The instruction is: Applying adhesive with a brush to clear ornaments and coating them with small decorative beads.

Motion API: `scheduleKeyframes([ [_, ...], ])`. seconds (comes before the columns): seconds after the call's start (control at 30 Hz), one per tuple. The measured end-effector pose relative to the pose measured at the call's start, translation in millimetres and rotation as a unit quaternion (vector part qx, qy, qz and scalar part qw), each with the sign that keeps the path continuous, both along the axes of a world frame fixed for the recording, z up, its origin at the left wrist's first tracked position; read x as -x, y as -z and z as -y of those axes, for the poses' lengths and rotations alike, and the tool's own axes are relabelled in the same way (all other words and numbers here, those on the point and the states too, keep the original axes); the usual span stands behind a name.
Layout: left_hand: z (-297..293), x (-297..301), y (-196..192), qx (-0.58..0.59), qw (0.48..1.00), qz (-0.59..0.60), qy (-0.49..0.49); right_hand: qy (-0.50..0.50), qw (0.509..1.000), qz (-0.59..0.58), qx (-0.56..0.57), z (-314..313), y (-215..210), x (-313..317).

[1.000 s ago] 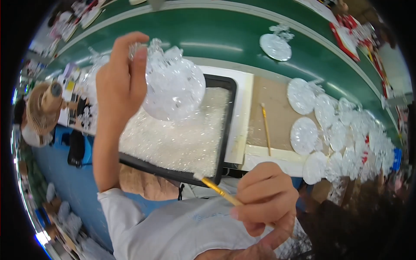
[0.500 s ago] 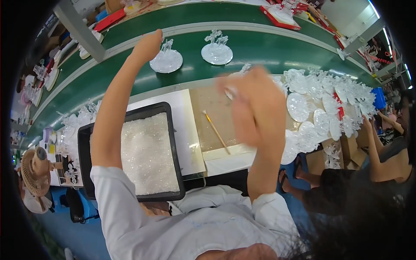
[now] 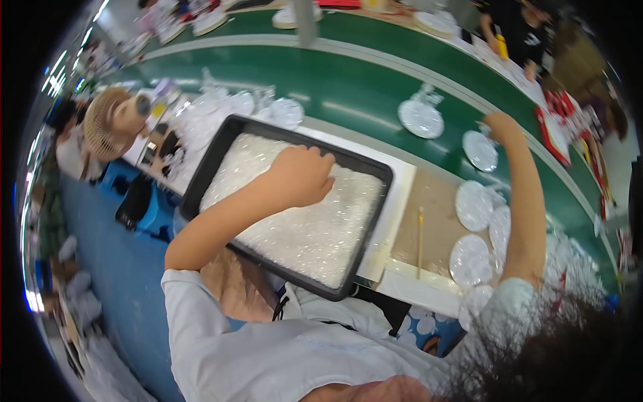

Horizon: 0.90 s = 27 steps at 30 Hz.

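The left hand (image 3: 303, 177) is curling over white granules (image 3: 295, 234) in a black tray (image 3: 380, 194); rightward, a clear disc (image 3: 480, 151) is sitting beside the right hand (image 3: 498, 127) at the green belt (image 3: 348, 84); whether either is pinching, I cannot tell.

At the left, a beige fan (image 3: 106, 126) is seen, with a person in a pale top (image 3: 69, 153) partly hidden behind it. A black item (image 3: 136, 203) is set against a blue stool (image 3: 155, 213) over the blue floor (image 3: 127, 288). At the top, a grey post (image 3: 305, 23) is seen; farther right, a yellow object (image 3: 501, 43) is seen beside a co-worker in black (image 3: 524, 37).
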<state>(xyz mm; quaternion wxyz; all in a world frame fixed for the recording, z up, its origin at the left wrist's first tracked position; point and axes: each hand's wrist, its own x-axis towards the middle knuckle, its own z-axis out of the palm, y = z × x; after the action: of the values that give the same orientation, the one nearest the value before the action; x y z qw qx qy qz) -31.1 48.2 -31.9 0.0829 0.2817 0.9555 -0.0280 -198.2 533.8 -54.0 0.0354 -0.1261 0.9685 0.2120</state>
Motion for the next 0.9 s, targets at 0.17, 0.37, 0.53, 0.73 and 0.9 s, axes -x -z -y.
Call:
scheduleKeyframes([
  [0.17,35,-24,51,-0.078,0.987,-0.051,0.130,-0.018,0.998,-0.061,-0.024,-7,-19,3],
  [0.37,81,-27,56,-0.120,0.974,-0.006,0.190,-0.099,0.973,-0.175,0.117,42,-111,-47],
  [0.53,120,-43,30,-0.103,0.989,0.042,0.102,-0.192,0.927,-0.146,0.287,200,-154,-126],
  [0.73,136,-55,39,-0.068,0.990,0.038,-0.114,-0.314,0.936,-0.018,0.160,325,-90,-172],
  [0.9,127,-44,40,-0.137,0.977,0.127,-0.106,-0.305,0.931,0.038,0.199,343,-43,-162],
])
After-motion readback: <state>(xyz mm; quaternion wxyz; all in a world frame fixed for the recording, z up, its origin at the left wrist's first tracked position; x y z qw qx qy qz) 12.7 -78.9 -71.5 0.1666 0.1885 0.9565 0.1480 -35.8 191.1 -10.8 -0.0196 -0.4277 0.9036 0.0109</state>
